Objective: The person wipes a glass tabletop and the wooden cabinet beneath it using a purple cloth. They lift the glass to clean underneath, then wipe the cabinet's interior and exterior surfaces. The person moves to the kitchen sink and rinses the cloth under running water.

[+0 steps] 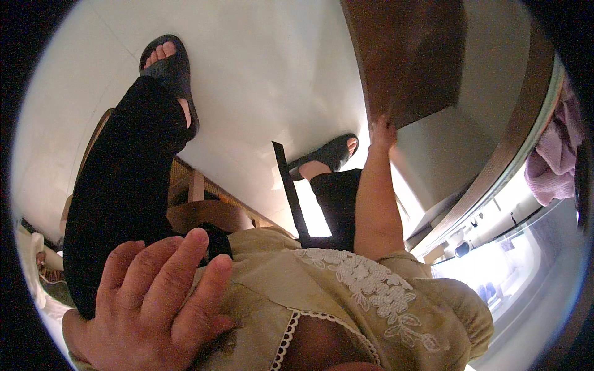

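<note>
My left hand (153, 297) is close to the camera at the lower left, back of the hand up, in front of my black trousers and tan top. Its fingers are loosely bent with the thumb apart; nothing shows in them, though the palm is hidden. A rounded black thing (216, 242) shows just past the fingertips; I cannot tell what it is. With my arm stretched forward, my right hand (384, 132) grips the lower corner of a dark brown wooden panel (413, 55), which looks like a cabinet door. Part of its fingers is blurred.
My feet in black sandals (171, 69) stand apart on a pale floor (241, 83). A black strap (290, 190) hangs between my legs. Behind my left leg is wooden furniture (197, 185) with a woven edge. Right of me runs a curved counter edge (506, 153) bearing a lilac towel (552, 162).
</note>
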A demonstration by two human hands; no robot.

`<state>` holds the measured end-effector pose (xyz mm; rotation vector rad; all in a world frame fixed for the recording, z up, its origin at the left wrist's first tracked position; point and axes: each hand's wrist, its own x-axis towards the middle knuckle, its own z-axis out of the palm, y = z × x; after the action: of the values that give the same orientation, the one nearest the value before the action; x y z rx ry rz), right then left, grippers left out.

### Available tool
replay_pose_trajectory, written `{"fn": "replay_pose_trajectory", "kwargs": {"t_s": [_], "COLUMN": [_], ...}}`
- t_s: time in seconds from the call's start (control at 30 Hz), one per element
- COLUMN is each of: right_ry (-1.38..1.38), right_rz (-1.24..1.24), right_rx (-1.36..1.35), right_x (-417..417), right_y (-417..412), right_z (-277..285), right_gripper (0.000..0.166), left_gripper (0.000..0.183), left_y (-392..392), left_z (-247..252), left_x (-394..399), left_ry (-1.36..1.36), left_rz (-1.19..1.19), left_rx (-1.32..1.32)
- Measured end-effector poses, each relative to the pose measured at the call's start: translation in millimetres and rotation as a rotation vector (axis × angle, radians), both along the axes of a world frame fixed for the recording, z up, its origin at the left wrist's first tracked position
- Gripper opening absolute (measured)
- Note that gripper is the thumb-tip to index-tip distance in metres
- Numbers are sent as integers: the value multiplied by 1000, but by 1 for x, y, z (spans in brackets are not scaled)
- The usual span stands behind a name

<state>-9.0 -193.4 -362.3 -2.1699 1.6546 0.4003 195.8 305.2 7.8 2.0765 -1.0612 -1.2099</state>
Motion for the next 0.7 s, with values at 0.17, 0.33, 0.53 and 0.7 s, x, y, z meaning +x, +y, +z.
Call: {"fn": "replay_pose_trajectory", "kwargs": {"t_s": [0.17, 0.33, 0.53, 0.7], "right_ry": [73, 87, -19, 64], "right_rz": [-63, 384, 866, 785], "right_rx": [142, -105, -325, -176], "right_x": [-53, 88, 200, 235], "right_y": [-38, 89, 153, 156], "right_z": [-27, 71, 82, 50], "right_gripper": [76, 80, 88, 105], "left_gripper": [56, 56, 56, 58], "left_y": [11, 13, 17, 18], "left_z": [6, 10, 7, 4], "left_x": [6, -3, -5, 0], "left_ry": [-9, -109, -148, -108], "left_rz": [16, 36, 74, 82], "left_rx": [-46, -35, -70, -89]}}
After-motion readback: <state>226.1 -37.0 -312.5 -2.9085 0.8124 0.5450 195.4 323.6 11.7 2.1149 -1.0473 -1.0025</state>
